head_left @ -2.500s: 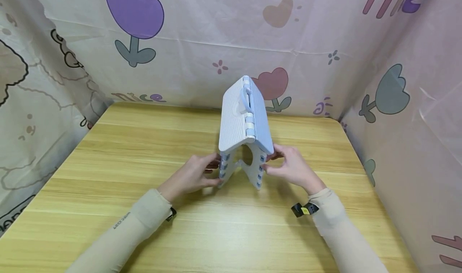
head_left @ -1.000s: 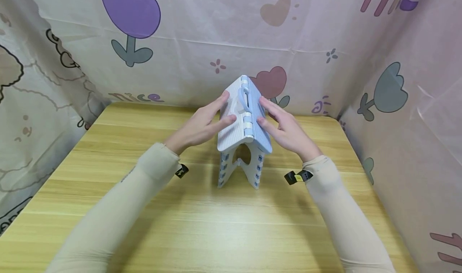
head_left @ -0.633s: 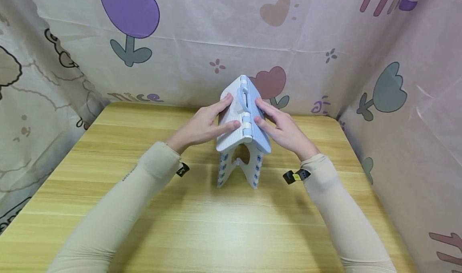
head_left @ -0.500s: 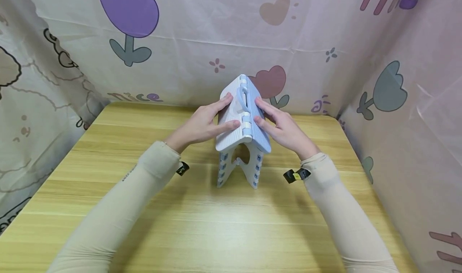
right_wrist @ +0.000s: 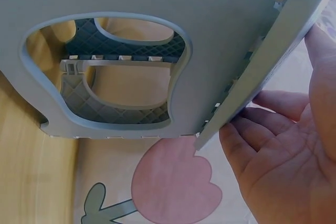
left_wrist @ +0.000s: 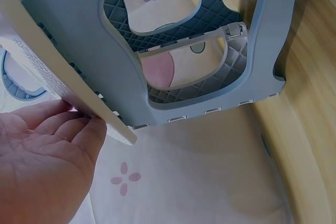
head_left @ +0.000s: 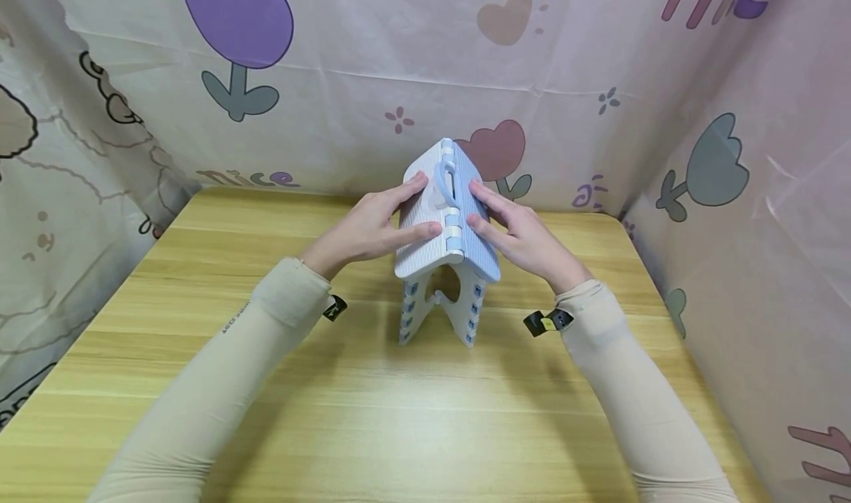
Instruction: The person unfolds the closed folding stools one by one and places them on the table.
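A white and pale-blue folding step stool (head_left: 419, 261) stands half folded on the table, its two seat panels peaked like a roof. A pale-blue carrying handle (head_left: 443, 185) sits on the ridge between them. My left hand (head_left: 372, 226) rests on the left panel, thumb near the hinge and fingers spread. On the right panel lies my right hand (head_left: 521, 241), its fingers fairly straight. Both wrist views show the left hand (left_wrist: 47, 166) and right hand (right_wrist: 283, 161) touching the panels from outside. Below, the legs (right_wrist: 220, 40) have large cut-outs with a hinged brace across.
The stool stands on a light wood-grain table (head_left: 412, 429). A printed curtain (head_left: 346, 97) with tulips and lettering closes off the back and both sides. A black wrist strap (head_left: 548, 322) shows beside the right sleeve.
Both hands have moved from the stool's legs up onto its seat panels. Over the last half second they stay there, and the panels look slightly wider apart.
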The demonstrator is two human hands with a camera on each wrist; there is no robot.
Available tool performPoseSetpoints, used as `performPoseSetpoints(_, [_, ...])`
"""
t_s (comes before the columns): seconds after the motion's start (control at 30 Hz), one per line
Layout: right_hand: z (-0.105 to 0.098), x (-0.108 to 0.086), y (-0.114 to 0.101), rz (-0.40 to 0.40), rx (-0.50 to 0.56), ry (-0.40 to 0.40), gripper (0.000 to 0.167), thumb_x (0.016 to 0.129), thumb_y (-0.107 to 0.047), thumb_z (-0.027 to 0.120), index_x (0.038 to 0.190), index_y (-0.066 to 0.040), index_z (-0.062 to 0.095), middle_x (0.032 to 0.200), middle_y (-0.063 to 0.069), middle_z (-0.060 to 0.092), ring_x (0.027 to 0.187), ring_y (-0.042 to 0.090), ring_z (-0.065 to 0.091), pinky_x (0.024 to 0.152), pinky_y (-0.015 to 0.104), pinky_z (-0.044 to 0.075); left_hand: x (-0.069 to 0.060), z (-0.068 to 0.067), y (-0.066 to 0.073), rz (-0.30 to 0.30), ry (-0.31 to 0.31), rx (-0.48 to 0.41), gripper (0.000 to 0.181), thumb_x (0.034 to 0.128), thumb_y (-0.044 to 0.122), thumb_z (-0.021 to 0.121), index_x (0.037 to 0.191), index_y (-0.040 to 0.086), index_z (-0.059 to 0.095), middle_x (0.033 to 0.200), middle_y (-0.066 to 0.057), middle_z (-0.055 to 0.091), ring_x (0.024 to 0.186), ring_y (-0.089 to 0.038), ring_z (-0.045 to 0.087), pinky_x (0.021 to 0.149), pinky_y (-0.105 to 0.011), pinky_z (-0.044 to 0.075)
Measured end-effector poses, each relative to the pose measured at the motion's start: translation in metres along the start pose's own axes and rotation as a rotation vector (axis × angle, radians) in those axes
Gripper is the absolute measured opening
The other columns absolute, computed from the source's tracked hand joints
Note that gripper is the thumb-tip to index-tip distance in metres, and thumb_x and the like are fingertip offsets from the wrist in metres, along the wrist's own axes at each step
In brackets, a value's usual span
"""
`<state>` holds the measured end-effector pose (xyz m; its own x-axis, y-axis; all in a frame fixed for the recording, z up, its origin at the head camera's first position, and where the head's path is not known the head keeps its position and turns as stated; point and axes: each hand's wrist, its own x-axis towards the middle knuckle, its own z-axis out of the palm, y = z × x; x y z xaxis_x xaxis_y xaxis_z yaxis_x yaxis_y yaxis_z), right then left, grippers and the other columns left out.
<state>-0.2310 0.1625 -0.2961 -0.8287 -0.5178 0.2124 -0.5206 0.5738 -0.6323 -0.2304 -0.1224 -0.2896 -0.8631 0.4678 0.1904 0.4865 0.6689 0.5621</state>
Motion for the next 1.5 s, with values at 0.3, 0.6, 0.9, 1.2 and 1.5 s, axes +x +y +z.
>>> performPoseSetpoints(0.3, [-0.001,0.0,-0.001,0.002,-0.03,0.009,0.07,0.111,-0.05,0.053,0.169,-0.017,0.033,0.177,0.006,0.029,0.158,0.033,0.041,0.129,0.051,0.038,0.0,-0.003,0.001,-0.012,-0.001,0.007,0.093,0.0981,0.059,0.07,0.169,0.014,0.032,0.176,-0.004,0.031,0.16,-0.025,0.039,0.131,-0.045,0.035])
performPoseSetpoints(0.6, [-0.001,0.001,-0.003,0.015,-0.04,-0.003,0.07,0.111,-0.051,0.055,0.17,-0.019,0.032,0.178,0.003,0.028,0.162,0.029,0.035,0.131,0.049,0.034,-0.001,-0.006,0.0,-0.03,-0.016,0.015,0.094,0.097,0.06,0.07,0.17,0.015,0.032,0.176,-0.003,0.033,0.16,-0.025,0.039,0.131,-0.046,0.036])
performPoseSetpoints(0.9, [-0.003,0.002,-0.003,0.001,-0.067,0.0,0.071,0.11,-0.052,0.056,0.169,-0.018,0.034,0.177,0.004,0.029,0.163,0.028,0.032,0.133,0.048,0.031,-0.001,-0.008,0.0,-0.037,-0.013,0.02,0.095,0.0956,0.061,0.072,0.169,0.014,0.034,0.176,-0.002,0.034,0.161,-0.027,0.038,0.132,-0.047,0.034])
performPoseSetpoints(1.2, [-0.005,0.001,-0.005,0.019,-0.078,-0.003,0.071,0.109,-0.051,0.058,0.168,-0.018,0.036,0.177,0.003,0.029,0.164,0.028,0.031,0.133,0.05,0.03,0.0,-0.01,0.002,-0.039,-0.02,0.041,0.097,0.0944,0.063,0.073,0.169,0.015,0.034,0.176,-0.003,0.034,0.16,-0.028,0.039,0.131,-0.049,0.035])
performPoseSetpoints(1.5, [-0.005,0.001,-0.006,0.019,-0.097,-0.015,0.073,0.109,-0.054,0.057,0.168,-0.019,0.036,0.177,0.002,0.029,0.164,0.03,0.031,0.132,0.052,0.031,-0.002,-0.012,0.003,-0.055,-0.042,0.071,0.098,0.0945,0.064,0.072,0.17,0.015,0.033,0.177,-0.005,0.032,0.161,-0.03,0.037,0.131,-0.05,0.035])
